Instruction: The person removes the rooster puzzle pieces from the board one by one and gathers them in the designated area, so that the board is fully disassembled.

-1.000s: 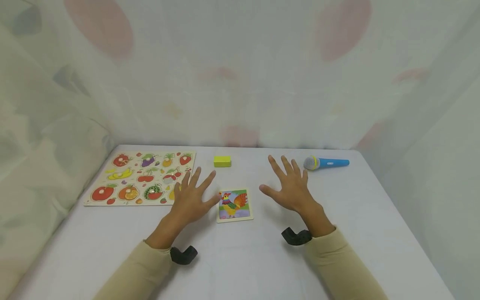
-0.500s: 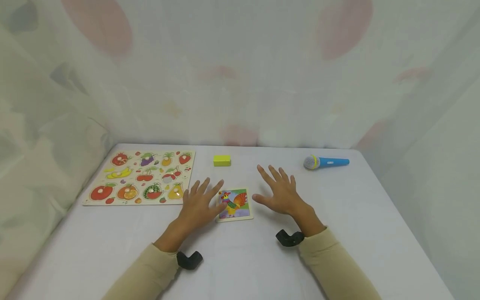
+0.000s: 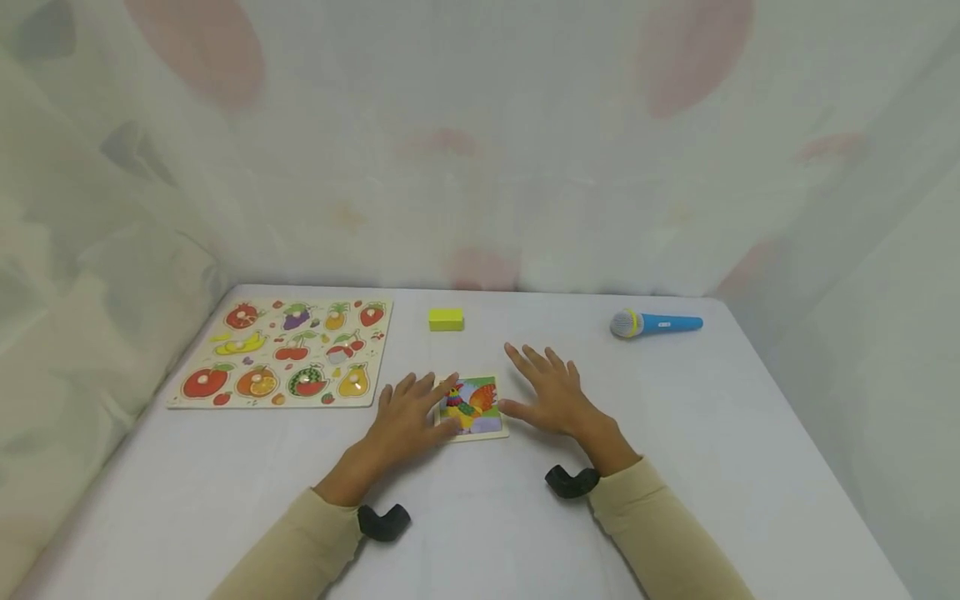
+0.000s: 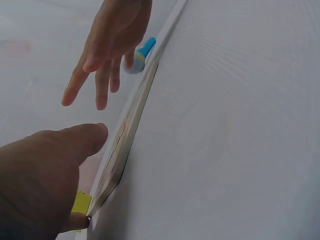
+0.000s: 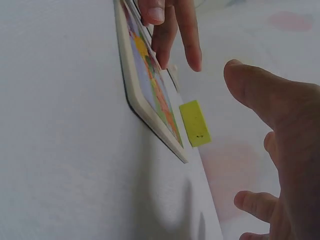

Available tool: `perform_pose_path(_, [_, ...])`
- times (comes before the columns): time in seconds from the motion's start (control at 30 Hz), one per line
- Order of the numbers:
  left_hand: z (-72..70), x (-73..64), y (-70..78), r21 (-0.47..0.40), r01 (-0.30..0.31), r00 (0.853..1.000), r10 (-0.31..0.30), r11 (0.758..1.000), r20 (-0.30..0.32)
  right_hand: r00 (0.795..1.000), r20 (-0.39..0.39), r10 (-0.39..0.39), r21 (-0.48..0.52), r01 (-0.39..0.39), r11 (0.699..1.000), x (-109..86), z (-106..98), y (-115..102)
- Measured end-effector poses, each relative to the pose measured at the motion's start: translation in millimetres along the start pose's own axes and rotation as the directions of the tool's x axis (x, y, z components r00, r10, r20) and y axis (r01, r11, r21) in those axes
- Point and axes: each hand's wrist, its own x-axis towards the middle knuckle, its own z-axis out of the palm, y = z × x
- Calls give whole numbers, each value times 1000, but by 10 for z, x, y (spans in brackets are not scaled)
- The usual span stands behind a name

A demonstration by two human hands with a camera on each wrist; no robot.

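A small square rooster picture puzzle (image 3: 480, 404) with a pale frame lies flat on the white table in the head view. My left hand (image 3: 405, 422) is at its left side, fingers spread, with the thumb and index finger reaching over its left part. To its right, my right hand (image 3: 553, 398) hovers with fingers spread and the thumb near the frame's right edge. Neither hand grips anything. In the right wrist view the puzzle (image 5: 152, 95) lies below the left hand's fingers (image 5: 187, 35); whether one fingertip touches it I cannot tell.
A fruit knob puzzle board (image 3: 262, 358) lies at the left of the white table (image 3: 480, 533). At the back stands a yellow block (image 3: 446, 320). A blue toy microphone (image 3: 660, 323) lies at the back right. Patterned cloth surrounds the table.
Both hands have come inward and lower towards the rooster puzzle, the left moving right and the right moving left. The puzzle, board, block and microphone stay in place.
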Motion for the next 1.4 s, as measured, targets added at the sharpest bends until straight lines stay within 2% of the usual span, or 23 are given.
perform_pose_path(0.3, [51, -14, -23, -1, -23, 1000, 23, 1000, -8, 999, 51, -6, 1, 6, 1000, -1, 128, 4])
perform_pose_path(0.6, [87, 4, -33, 33, -31, 999, 30, 999, 19, 998, 50, -27, 13, 26, 1000, -39, 155, 7])
perform_pose_path(0.9, [84, -9, -39, 37, -34, 999, 32, 999, 35, 997, 83, 11, -18, -10, 1000, -33, 230, 11])
perform_pose_path(1.17, [94, -26, -60, 61, -26, 996, 21, 998, 87, 996, 92, 14, -30, -12, 999, -25, 253, -3])
perform_pose_path(1.4, [97, -22, -75, 70, -45, 997, 40, 996, 68, 995, 99, 15, -40, -11, 999, -11, 239, -12])
